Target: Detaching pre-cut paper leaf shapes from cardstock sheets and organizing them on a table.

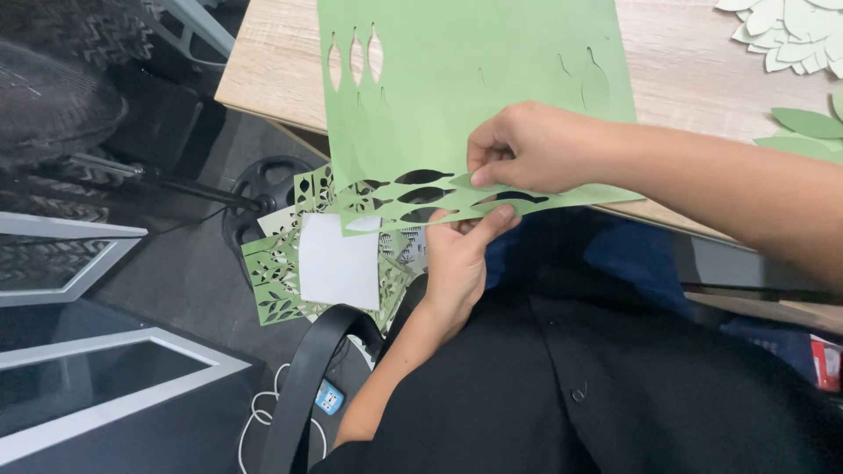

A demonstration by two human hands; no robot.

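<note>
1. Green paper sheet (457,96) with leaf-shaped cutouts overhangs wooden table (263,70) edge.
2. Right hand (527,145) pinches sheet's lower edge.
3. Left hand (457,259) under it, fingers clamped on same edge.

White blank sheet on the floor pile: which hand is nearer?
Left. The left hand grips the near edge of the green cut-out sheet from below, just right of the white sheet. The right hand pinches that edge from above, farther up and right.
</note>
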